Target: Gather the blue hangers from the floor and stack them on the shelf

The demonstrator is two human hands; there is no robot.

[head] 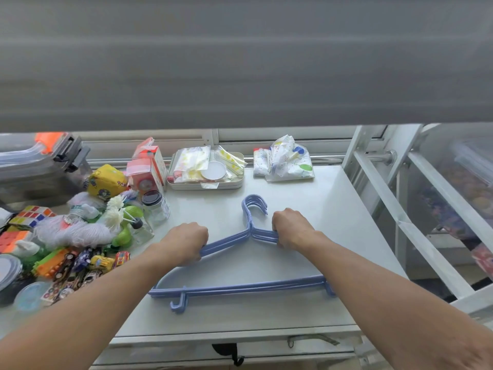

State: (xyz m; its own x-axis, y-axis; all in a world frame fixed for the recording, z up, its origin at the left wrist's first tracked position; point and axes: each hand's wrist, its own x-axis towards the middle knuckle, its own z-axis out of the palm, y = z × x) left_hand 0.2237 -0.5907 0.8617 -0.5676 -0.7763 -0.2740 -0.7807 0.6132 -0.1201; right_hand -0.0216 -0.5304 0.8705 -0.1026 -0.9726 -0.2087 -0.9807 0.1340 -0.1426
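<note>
A stack of several blue plastic hangers [240,288] lies flat on the white shelf [333,222], hooks pointing away from me. My left hand [186,243] is closed around the left sloping arms of the stack. My right hand [289,227] grips the right arms close to the necks. Both forearms reach in from the bottom corners. The right ends of the hangers are partly hidden under my right forearm.
Toys crowd the shelf's left side: puzzle cubes [29,216], small cars [88,263], a glass jar [157,206], a yellow pouch [106,182]. A tray of packets [208,169] and a plastic bag [288,161] sit at the back. A white metal frame [416,209] stands right. A grey blind hangs above.
</note>
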